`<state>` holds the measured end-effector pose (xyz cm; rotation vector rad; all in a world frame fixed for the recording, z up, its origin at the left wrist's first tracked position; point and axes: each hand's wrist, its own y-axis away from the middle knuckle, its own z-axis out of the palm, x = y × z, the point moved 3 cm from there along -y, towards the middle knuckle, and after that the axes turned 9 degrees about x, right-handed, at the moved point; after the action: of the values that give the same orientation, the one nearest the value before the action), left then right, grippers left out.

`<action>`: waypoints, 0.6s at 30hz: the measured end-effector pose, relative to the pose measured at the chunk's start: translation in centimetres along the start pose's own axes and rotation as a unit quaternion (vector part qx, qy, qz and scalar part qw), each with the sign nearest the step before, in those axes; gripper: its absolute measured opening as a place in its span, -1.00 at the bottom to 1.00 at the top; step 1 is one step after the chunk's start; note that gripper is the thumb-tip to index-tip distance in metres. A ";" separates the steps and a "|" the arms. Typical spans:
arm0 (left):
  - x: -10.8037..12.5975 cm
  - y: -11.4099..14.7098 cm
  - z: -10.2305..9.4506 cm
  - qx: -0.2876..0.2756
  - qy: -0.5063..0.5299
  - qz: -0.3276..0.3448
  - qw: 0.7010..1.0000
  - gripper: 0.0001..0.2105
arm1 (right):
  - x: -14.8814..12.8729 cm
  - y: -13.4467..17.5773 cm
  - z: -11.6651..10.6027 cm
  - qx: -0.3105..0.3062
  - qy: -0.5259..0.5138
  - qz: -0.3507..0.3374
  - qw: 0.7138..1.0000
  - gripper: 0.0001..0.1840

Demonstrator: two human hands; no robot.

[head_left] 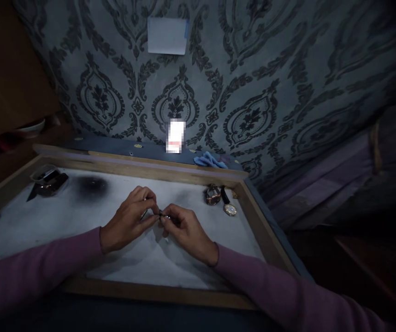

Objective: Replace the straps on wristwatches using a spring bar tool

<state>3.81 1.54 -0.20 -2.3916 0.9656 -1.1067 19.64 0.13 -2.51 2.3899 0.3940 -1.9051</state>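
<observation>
My left hand and my right hand meet over the middle of a white-surfaced, wood-framed tray. Both pinch a small dark piece with a shiny part between fingertips and thumbs. Fingers hide most of it, so its kind does not show. A thin light-edged item shows between the fingers and thumb of my left hand; I cannot tell what it is. Right of my hands lie a watch with a dark strap and pale round dial and a bulky dark watch.
A clear container with dark items sits in the tray's left back corner. The wooden rim runs around the tray. Behind it are a blue cloth and a bright blurred-out rectangle, before a patterned wall. A purple curtain hangs at right.
</observation>
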 end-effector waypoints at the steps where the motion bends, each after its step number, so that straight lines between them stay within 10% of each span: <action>1: 0.0 0.0 0.1 0.000 0.006 -0.004 1.000 -0.93 | 0.0 0.0 0.0 0.005 0.010 -0.004 1.000 -0.87; 18: 0.0 -0.4 0.3 0.018 0.066 -0.060 0.996 -0.93 | -0.6 0.5 -0.3 0.039 0.059 -0.075 0.995 -0.87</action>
<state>4.23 1.81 -0.16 -2.3983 0.8448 -1.3298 19.93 -0.35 -1.87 2.6010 0.5305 -1.8769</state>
